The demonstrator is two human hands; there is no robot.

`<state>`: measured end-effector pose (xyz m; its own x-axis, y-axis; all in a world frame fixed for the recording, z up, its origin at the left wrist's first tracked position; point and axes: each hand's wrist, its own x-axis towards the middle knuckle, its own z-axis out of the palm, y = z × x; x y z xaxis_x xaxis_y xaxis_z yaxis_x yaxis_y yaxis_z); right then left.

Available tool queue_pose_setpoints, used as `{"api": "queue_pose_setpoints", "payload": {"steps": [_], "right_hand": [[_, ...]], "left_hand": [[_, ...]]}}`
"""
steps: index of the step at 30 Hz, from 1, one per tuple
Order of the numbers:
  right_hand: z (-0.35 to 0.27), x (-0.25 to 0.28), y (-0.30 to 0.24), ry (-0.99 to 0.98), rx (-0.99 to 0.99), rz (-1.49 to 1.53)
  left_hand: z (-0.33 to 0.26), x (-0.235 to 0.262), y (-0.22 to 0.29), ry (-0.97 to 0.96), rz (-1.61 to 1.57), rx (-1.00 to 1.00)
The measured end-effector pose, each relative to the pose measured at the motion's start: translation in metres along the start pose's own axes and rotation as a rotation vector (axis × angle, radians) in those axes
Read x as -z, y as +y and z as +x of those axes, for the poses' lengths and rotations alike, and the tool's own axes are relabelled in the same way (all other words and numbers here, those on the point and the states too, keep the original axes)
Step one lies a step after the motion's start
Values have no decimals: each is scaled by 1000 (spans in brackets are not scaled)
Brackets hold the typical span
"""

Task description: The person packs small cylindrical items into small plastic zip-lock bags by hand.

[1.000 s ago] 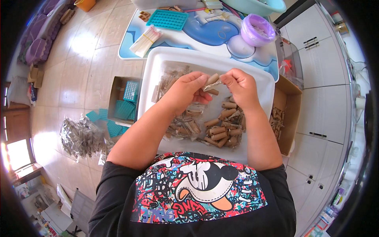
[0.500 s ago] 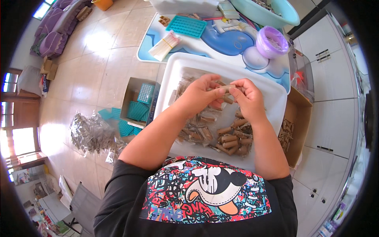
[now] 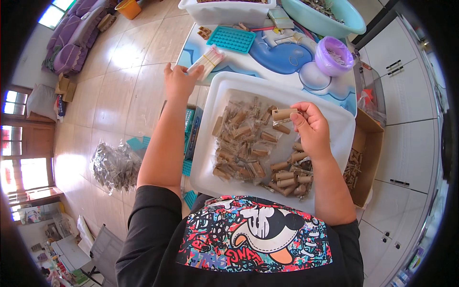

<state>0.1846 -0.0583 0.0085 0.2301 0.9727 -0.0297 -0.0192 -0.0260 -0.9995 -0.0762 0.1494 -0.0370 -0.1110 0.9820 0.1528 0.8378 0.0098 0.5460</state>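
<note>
In my right hand (image 3: 313, 128), a short brown cardboard tube (image 3: 283, 115) is pinched between thumb and fingers, above a white plastic tray (image 3: 204, 160). My left hand (image 3: 180, 83) reaches out to the table's near left edge, thumb and fingers apart. Its thumb is at the lower end of a banded stack of narrow clear bags (image 3: 208, 62); whether they touch I cannot tell. Bagged brown tubes (image 3: 239, 131) are heaped in the tray's left part. Several loose tubes (image 3: 287, 179) lie at its lower right, partly behind my right forearm.
Beyond the tray, a patterned table (image 3: 244, 69) carries a teal grid tray (image 3: 232, 39), a purple-lined bowl (image 3: 333, 56), a light blue basin (image 3: 330, 21) and a white bin (image 3: 224, 13). A cardboard box (image 3: 368, 138) stands at right, a silvery plastic heap (image 3: 114, 165) on the floor at left.
My left hand has left the tube and moved up and left to the clear bags. My right hand keeps the tube, now slightly lower and farther right.
</note>
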Motion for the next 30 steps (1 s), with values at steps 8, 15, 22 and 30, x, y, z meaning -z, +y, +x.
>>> {"api": "queue_pose_setpoints", "payload": {"steps": [8, 15, 22, 30], "right_hand": [[-2, 0, -3, -19, 14, 1], [-2, 2, -6, 78, 83, 4], [-8, 7, -8, 320, 439, -76], [-9, 14, -7, 368, 731, -97]], "left_hand": [[-3, -17, -41, 48, -482, -86], [-28, 41, -1, 231, -357, -134], [-113, 62, 118, -528, -1091, 112], [-143, 30, 112, -839, -1083, 168]]}}
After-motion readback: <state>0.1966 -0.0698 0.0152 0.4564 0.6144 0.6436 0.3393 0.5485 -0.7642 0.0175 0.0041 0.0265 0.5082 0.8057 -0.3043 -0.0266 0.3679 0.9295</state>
